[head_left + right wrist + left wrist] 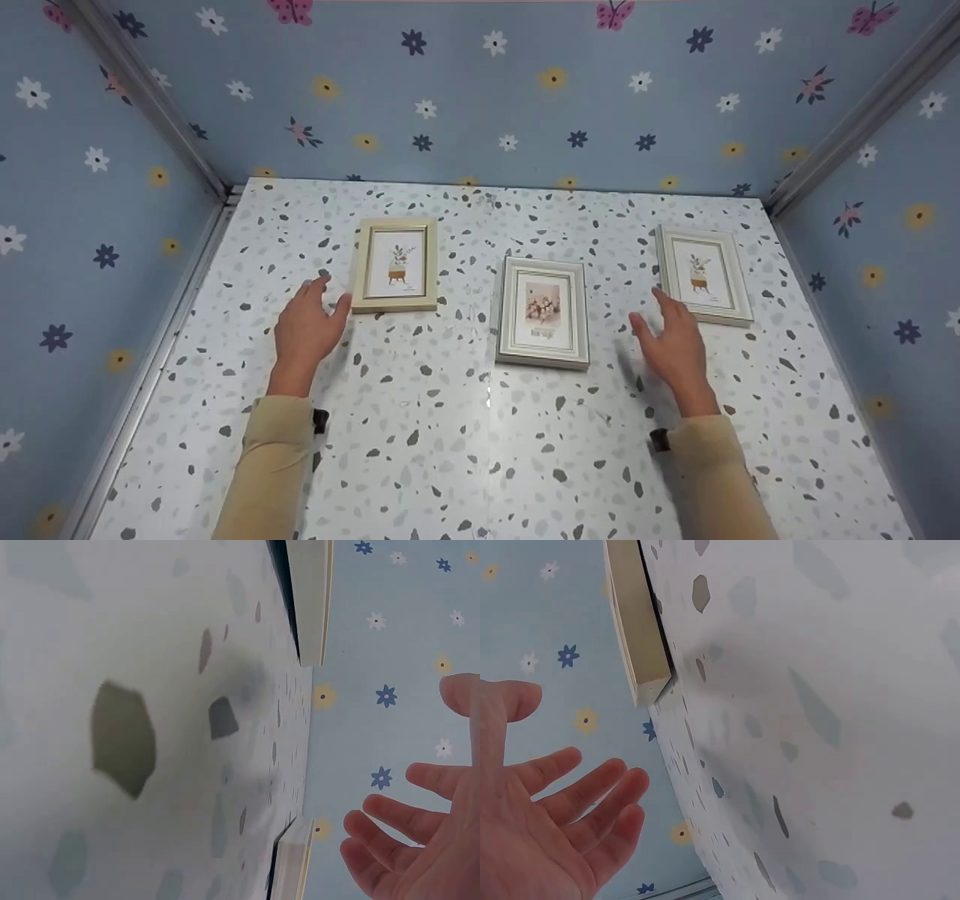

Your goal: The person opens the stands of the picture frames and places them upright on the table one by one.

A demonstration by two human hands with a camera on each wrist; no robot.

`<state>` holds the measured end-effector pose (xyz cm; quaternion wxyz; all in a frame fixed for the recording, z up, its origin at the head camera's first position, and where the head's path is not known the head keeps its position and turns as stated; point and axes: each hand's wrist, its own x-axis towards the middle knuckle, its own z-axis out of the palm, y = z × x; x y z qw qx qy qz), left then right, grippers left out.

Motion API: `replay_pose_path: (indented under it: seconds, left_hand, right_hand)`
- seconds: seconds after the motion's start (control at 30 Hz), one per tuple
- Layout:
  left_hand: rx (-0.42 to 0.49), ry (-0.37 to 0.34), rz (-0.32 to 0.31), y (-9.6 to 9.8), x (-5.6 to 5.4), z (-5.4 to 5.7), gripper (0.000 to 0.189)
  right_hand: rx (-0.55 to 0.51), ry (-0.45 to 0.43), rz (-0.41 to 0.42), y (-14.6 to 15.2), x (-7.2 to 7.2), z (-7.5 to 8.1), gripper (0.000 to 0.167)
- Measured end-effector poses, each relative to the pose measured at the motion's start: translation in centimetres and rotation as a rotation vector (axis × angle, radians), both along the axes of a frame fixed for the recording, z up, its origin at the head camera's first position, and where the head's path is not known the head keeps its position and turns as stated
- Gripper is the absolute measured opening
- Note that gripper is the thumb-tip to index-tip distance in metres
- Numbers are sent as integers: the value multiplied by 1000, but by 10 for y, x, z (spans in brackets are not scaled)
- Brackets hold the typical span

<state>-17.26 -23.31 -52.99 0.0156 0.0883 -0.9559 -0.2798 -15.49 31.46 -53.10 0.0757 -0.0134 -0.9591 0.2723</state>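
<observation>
desk: white with grey speckles (420,465); it carries three picture frames, all lying face up.
gold frame: (394,264) left of the middle, toward the back edge; print of a potted plant.
middle frame: (543,313) white, farther from the back edge than the other two; print of pale flowers above lettering.
right frame: (703,276) white, toward the back right corner, slightly turned; print of a potted plant.
left hand: (309,324) above the desk, just left of the gold frame, between it and the left edge; thumb spread well away, fingers loosely bent with small gaps; empty, touching neither frame nor desk.
right hand: (673,341) above the desk, between middle frame and right frame, nearer the latter; thumb spread wide, fingers slightly bent and a little parted; empty, clear of both frames.
sleeves: tan (271,457), one on each arm.
walls: blue, flower-patterned (480,97), along the back, left and right edges.
</observation>
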Motion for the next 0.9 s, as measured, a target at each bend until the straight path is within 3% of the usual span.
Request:
replay_pose_path:
  seconds: [0.3, 0.63, 0.9]
  left_hand:
    - [112, 2, 35, 2, -13, -1, 57]
    - [123, -22, 54, 8, -30, -2, 54]
    - [125, -90, 81, 12, -40, -3, 53]
  right_hand:
    - [-34, -20, 11, -15, -6, 1, 71]
    - [-88, 13, 36, -34, -11, 6, 66]
    - [-102, 23, 68, -49, -18, 6, 66]
